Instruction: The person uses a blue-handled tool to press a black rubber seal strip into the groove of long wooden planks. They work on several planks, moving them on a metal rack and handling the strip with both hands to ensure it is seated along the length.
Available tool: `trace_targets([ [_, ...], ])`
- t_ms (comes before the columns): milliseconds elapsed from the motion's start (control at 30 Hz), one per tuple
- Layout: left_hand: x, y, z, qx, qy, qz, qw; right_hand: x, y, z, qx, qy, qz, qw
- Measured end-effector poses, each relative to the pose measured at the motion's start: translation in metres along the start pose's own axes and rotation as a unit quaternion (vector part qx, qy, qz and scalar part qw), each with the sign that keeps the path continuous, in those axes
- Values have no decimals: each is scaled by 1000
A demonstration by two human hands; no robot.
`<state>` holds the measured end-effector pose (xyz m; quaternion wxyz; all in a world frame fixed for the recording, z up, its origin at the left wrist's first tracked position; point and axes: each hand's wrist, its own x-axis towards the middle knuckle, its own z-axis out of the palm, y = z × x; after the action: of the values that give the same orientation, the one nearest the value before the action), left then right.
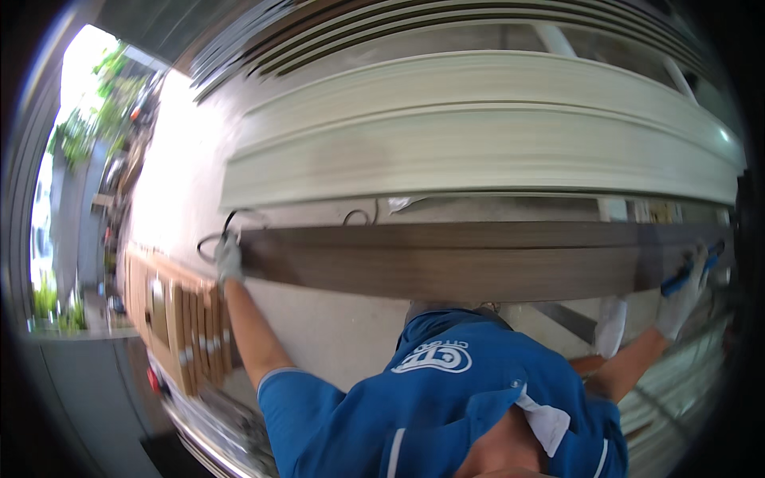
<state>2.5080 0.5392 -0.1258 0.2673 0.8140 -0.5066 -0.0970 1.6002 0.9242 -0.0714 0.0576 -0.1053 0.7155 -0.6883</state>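
Observation:
A long brown wood-grain board (454, 259) stretches across in front of my body. My left hand (229, 256), in a light glove, is closed on its left end, beside a thin black loop (209, 245). At the other end, my gloved right hand (685, 304) grips the board near its right edge. A blue object (676, 282) lies between those fingers and the board; its kind is too blurred to tell. Beyond the board are long cream-coloured profiled panels (478, 147), apart from both hands.
Long dark strips (446, 20) lie beyond the cream panels. Brown flat boards or cartons (183, 323) stand at the left. A white rounded thing (611, 327) is near my right forearm. Pale long pieces (677, 390) lie at the lower right. Daylight and plants (96, 111) show through an opening at far left.

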Motion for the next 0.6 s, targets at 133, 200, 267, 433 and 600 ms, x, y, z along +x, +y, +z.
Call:
trace_targets([
  [133,-32,15,-8,100,55,54,992,-13,3,3,10,-45,-16,999],
  [200,-36,15,-13,49,40,32,997,-20,-1,-1,-5,-38,-15,999],
  [267,-32,12,-13,13,-25,23,999,-30,-6,-8,-1,-33,-10,999],
  [433,-6,9,-3,104,-40,18,994,-75,-30,-19,11,10,-13,1000],
  [600,-8,6,9,204,-29,29,978,-117,-48,-1,39,35,-16,998],
])
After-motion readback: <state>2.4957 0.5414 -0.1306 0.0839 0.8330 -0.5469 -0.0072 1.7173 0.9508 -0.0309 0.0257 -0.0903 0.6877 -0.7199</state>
